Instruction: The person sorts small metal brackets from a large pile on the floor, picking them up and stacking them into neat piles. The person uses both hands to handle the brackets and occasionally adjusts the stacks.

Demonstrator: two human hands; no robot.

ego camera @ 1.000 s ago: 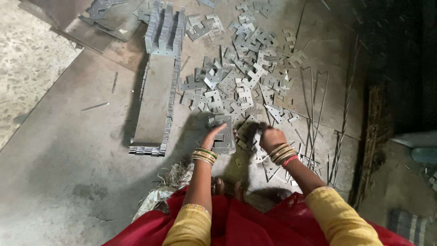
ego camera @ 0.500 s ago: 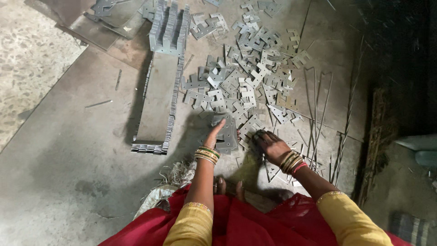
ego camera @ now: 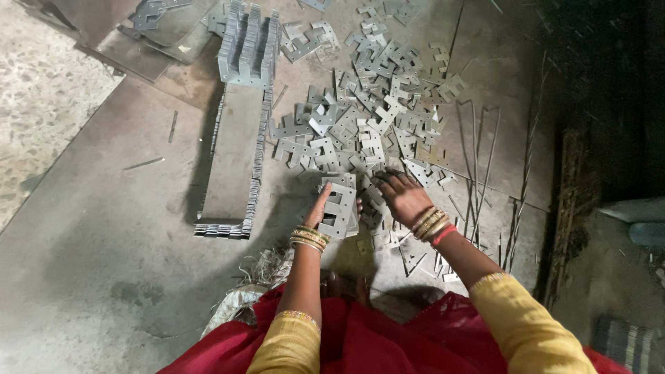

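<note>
From the head camera we look down on a grey floor strewn with flat metal pieces. Our left hand stands on edge, fingers straight and close together, pressed against the left side of a small stack of metal plates — it steadies the stack rather than closing around it. Our right hand lies palm down just right of that stack, fingers spread and bent over the loose pieces at the near edge of the pile of scattered plates; whether the fingers have one pinched we cannot tell. Bangles ring both wrists, and yellow sleeves and red cloth fill the bottom of the view.

To the left of the hands a long row of stacked plates runs away from us, with a taller upright bundle at its far end. Thin metal rods lie on the floor to the right of the pile — well apart from the stack we hold.
</note>
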